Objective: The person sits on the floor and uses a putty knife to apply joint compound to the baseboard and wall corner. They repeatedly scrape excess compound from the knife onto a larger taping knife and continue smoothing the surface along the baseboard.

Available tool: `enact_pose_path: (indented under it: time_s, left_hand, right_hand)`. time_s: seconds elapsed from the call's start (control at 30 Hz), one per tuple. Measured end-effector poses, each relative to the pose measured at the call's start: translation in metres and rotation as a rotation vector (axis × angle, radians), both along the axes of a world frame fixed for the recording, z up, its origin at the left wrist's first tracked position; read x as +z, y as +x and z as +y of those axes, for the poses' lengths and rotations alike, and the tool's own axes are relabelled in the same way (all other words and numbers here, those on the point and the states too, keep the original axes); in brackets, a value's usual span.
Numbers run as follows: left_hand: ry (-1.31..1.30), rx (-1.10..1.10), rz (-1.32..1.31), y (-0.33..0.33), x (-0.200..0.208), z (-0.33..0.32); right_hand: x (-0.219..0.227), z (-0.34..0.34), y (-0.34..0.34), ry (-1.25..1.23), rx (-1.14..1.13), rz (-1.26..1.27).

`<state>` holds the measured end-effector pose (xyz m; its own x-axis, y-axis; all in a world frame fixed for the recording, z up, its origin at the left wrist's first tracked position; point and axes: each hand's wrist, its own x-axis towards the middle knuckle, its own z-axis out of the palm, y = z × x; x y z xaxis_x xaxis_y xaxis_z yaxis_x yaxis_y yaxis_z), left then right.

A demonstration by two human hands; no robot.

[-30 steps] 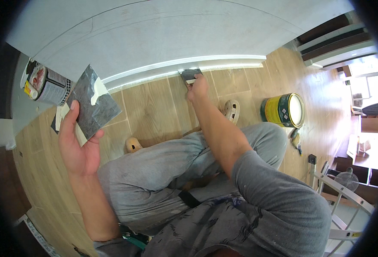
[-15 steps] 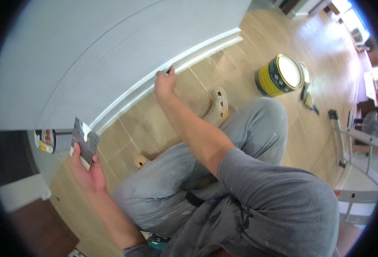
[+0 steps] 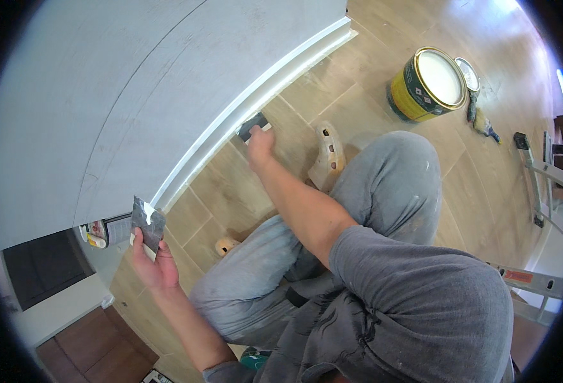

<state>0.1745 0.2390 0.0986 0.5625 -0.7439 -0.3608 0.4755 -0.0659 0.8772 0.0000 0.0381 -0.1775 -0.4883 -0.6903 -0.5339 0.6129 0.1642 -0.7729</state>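
Note:
My right hand (image 3: pixel 260 142) reaches forward and grips a small putty knife (image 3: pixel 251 126), whose dark blade rests against the white baseboard (image 3: pixel 275 83) at the foot of the grey wall (image 3: pixel 115 89). My left hand (image 3: pixel 154 262) is raised at the lower left and holds a flat grey metal filler board (image 3: pixel 147 222) with a dab of white filler on its edge. I am crouched on the wood-look floor, grey trousers and grey shirt filling the lower middle.
An open yellow-and-black paint can (image 3: pixel 429 83) with white contents stands at the upper right, its lid and a brush (image 3: pixel 479 118) beside it. A metal ladder (image 3: pixel 536 185) lies along the right edge. A pale clog (image 3: pixel 328 156) is on my foot. A dark cabinet (image 3: pixel 39 268) sits lower left.
The view has swung down and left. My right hand stayed at the baseboard with the putty knife; my left hand lowered the filler board toward the wall's lower left.

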Motion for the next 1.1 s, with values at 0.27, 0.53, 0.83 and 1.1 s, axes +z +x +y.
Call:
enact_pose_path:
  time_s: [0.27,0.53,0.83,1.1]
  left_hand:
    - [0.006,0.004,-0.009,0.001,-0.001,-0.001]
    - [0.002,-0.001,0.017,-0.001,0.0,-0.002]
    - [-0.011,0.007,-0.005,-0.003,0.002,-0.002]
    - [-0.059,0.007,0.02,-0.002,0.004,0.003]
  right_hand:
    - [-0.021,-0.022,0.001,0.112,0.08,0.129]
    - [0.028,-0.036,-0.006,0.259,0.224,0.192]
    - [0.068,-0.007,0.034,0.018,0.221,0.407]
    - [0.027,0.035,0.041,-0.1,0.164,0.175]
